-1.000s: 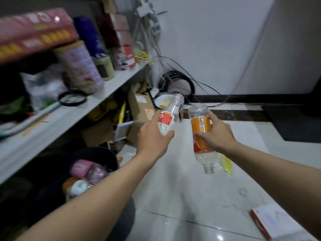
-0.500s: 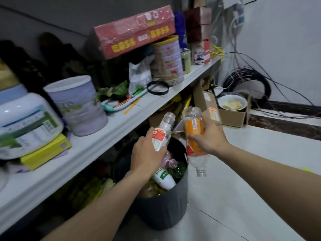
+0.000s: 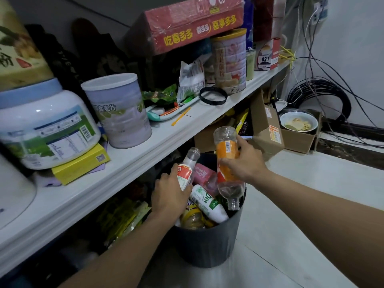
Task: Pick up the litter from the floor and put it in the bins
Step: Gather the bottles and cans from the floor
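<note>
Two bottles are held above the dark bin (image 3: pixel 207 246), packed with other bottles: the red-and-white-labelled bottle (image 3: pixel 185 171) is gripped by the left hand (image 3: pixel 169 195), the orange-labelled bottle (image 3: pixel 226 151), neck down, by the right hand (image 3: pixel 246 164)

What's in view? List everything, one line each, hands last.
bin: 1, dark grey, floor under shelf
orange-label bottle: 1, clear, upside down over bin
red-label bottle: 1, clear, over bin
binned bottles: several, mixed colours, inside bin
shelf: 1, white, left
tins: 2, pale, on shelf
tub: 1, white, blue lid, on shelf
carton: 1, red, on far tin
bowl: 1, white, in cardboard box on floor
left hand: 1, gripping red-label bottle
right hand: 1, gripping orange-label bottle
</note>
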The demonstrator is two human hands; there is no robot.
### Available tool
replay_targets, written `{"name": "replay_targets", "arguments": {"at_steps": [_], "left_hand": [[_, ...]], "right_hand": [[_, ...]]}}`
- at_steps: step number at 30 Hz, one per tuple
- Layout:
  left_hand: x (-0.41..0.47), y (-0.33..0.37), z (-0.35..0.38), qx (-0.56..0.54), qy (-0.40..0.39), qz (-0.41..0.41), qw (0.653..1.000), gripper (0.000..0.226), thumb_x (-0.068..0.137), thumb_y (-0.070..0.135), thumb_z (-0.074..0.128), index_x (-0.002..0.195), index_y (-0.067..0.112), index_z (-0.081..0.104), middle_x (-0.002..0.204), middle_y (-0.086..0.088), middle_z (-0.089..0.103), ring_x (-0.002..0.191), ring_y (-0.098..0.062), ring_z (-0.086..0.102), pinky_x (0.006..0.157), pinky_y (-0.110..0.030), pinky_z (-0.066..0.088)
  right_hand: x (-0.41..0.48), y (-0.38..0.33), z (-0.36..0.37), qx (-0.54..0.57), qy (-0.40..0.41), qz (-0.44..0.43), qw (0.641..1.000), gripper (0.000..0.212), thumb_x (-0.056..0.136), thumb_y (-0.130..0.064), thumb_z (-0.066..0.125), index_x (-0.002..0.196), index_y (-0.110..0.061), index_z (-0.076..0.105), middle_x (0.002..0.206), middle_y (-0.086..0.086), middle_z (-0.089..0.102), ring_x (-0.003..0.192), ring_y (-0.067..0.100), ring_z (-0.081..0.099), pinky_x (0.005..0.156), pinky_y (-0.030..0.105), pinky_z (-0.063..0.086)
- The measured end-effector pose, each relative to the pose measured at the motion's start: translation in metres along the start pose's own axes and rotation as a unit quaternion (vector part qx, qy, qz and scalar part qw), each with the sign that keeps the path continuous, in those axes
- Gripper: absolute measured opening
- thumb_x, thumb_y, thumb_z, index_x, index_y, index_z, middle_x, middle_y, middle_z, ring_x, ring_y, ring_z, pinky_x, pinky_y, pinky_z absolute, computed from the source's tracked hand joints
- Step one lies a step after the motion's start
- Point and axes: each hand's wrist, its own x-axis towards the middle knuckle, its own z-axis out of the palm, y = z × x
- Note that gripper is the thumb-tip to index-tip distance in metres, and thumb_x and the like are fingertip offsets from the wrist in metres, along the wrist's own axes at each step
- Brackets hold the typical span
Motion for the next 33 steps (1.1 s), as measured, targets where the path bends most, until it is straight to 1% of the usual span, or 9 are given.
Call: {"name": "replay_targets", "arguments": {"at_steps": [4,10,14,17,20,23,26,30,33], "left_hand": [[-0.004,0.002,0.004,0.047,-0.002,0.015,0.999,0.070,0.091,0.048,0.056,0.148,0.025,0.023,0.125,-0.009,0.050,0.113,-0.026,0.048,0.084,-0.036,0.047],[-0.007,0.003,-0.001,0.099,0.006,0.041,0.994,0.068,0.094,0.055,0.046,0.150,0.027,0.020,0.139,-0.004,0.045,0.123,-0.024,0.043,0.094,-0.039,0.044],[-0.009,0.003,-0.005,0.132,0.015,0.061,0.989,0.067,0.094,0.058,0.041,0.150,0.028,0.019,0.144,-0.002,0.042,0.127,-0.023,0.041,0.096,-0.041,0.041],[-0.011,0.003,-0.008,0.139,0.019,0.073,0.987,0.065,0.095,0.059,0.038,0.150,0.029,0.020,0.145,-0.001,0.041,0.128,-0.023,0.039,0.097,-0.042,0.039],[-0.014,0.007,-0.012,0.139,0.019,0.086,0.986,0.063,0.095,0.058,0.037,0.149,0.028,0.022,0.146,-0.001,0.039,0.129,-0.023,0.038,0.099,-0.043,0.038],[-0.016,0.011,-0.016,0.134,0.020,0.090,0.987,0.061,0.096,0.057,0.037,0.148,0.028,0.024,0.146,-0.002,0.039,0.131,-0.023,0.037,0.101,-0.043,0.036],[-0.018,0.015,-0.019,0.138,0.023,0.097,0.985,0.062,0.096,0.057,0.037,0.148,0.028,0.025,0.147,-0.002,0.039,0.131,-0.022,0.037,0.102,-0.042,0.036],[-0.019,0.022,-0.021,0.149,0.022,0.121,0.981,0.061,0.096,0.057,0.036,0.148,0.027,0.026,0.147,-0.001,0.038,0.131,-0.022,0.036,0.103,-0.041,0.033],[-0.020,0.030,-0.021,0.154,0.025,0.146,0.977,0.062,0.096,0.056,0.036,0.149,0.026,0.026,0.148,-0.001,0.037,0.132,-0.021,0.035,0.103,-0.040,0.032]], "right_hand": [[-0.001,0.000,0.005,-0.008,-0.004,-0.001,1.000,0.084,0.077,-0.043,0.075,0.146,-0.027,0.031,0.125,0.008,0.060,0.113,0.032,0.056,0.096,0.045,0.048],[-0.003,-0.002,0.010,-0.003,-0.008,0.007,1.000,0.085,0.076,-0.044,0.075,0.146,-0.028,0.031,0.126,0.009,0.060,0.115,0.033,0.054,0.098,0.049,0.047],[-0.008,-0.006,0.018,0.000,-0.016,0.004,1.000,0.084,0.076,-0.044,0.076,0.145,-0.027,0.033,0.126,0.009,0.059,0.116,0.033,0.054,0.099,0.046,0.046],[-0.014,-0.008,0.023,0.010,-0.017,-0.006,1.000,0.078,0.078,-0.042,0.075,0.144,-0.027,0.036,0.126,0.008,0.060,0.116,0.031,0.054,0.096,0.038,0.045],[-0.020,-0.010,0.026,0.007,-0.027,-0.010,1.000,0.074,0.081,-0.042,0.072,0.144,-0.018,0.041,0.130,0.009,0.060,0.122,0.030,0.051,0.099,0.036,0.042],[-0.025,-0.010,0.023,0.004,-0.038,-0.019,0.999,0.058,0.082,-0.037,0.073,0.132,-0.014,0.054,0.123,0.009,0.064,0.115,0.026,0.057,0.088,0.027,0.044],[-0.026,-0.006,0.017,-0.014,-0.040,-0.020,0.999,0.051,0.085,-0.032,0.071,0.130,-0.013,0.056,0.119,0.008,0.066,0.111,0.024,0.060,0.080,0.021,0.039],[-0.027,0.003,0.006,-0.061,-0.040,-0.025,0.997,0.053,0.085,-0.037,0.068,0.133,-0.017,0.055,0.120,0.005,0.067,0.110,0.025,0.061,0.088,0.028,0.046],[-0.030,0.008,-0.007,-0.100,-0.053,-0.050,0.992,0.048,0.086,-0.036,0.065,0.131,-0.023,0.057,0.119,0.002,0.067,0.108,0.025,0.061,0.089,0.035,0.052]]}}
